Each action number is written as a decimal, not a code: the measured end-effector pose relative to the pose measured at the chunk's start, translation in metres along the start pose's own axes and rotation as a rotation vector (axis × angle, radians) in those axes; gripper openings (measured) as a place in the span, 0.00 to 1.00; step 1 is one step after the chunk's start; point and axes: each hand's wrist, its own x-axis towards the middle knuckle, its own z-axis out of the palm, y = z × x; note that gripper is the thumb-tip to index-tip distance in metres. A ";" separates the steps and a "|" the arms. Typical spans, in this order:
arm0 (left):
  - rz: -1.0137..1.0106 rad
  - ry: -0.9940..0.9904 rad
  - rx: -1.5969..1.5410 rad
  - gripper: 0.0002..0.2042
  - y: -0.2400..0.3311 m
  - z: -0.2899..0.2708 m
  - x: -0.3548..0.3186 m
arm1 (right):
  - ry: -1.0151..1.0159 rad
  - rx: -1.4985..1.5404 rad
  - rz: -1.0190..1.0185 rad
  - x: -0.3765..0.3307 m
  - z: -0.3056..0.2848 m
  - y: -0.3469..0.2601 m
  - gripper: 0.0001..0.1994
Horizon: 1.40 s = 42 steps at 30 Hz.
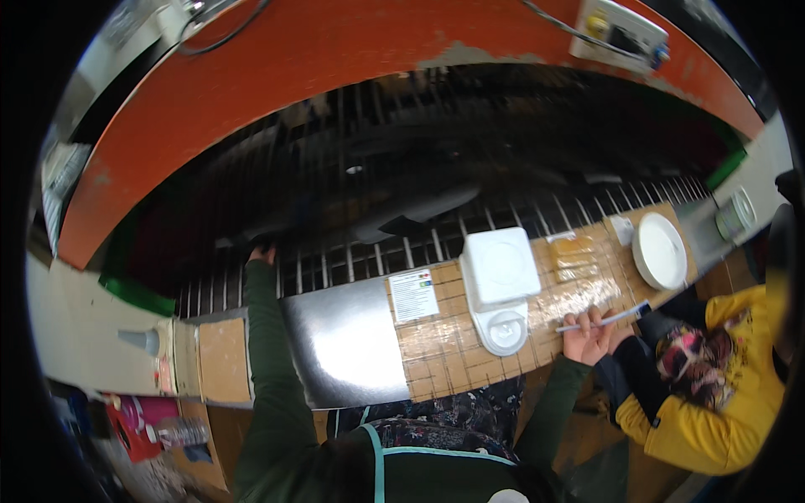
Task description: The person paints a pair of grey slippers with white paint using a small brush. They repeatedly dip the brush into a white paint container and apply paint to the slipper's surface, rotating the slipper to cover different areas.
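My left hand [264, 253] reaches out to the near edge of a dark slatted surface [352, 267]. Its fingers are in shadow, so whether they hold anything is hidden. Close by on the slats lies a blurred, long grey shape [419, 211]. Over the right part of the worktop, my right hand [587, 338] is closed on a thin white stick [610, 319] with a dark end. Left of that hand stands a white square-topped container [503, 264], with a round white part [506, 333] in front of it.
A printed card [412, 295], clear-wrapped yellowish packets [574, 256] and a white bowl [658, 251] sit on the grid-marked worktop [436, 369]. A bare metal plate [344, 348] adjoins it. An orange panel [335, 46] spans the far side. At right sits a person in yellow [713, 402].
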 end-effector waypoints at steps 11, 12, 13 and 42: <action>0.014 0.067 -0.064 0.20 -0.002 0.035 -0.013 | -0.025 -0.034 0.051 0.002 -0.014 0.000 0.15; 0.013 0.066 -0.064 0.20 -0.001 0.034 -0.014 | -0.015 -0.042 0.051 0.002 -0.014 0.000 0.15; 0.013 0.065 -0.061 0.20 -0.001 0.035 -0.013 | -0.014 -0.037 0.048 0.002 -0.015 0.000 0.15; -0.017 -0.565 0.514 0.18 0.055 0.107 -0.211 | 0.037 -0.057 0.051 -0.002 -0.003 0.009 0.13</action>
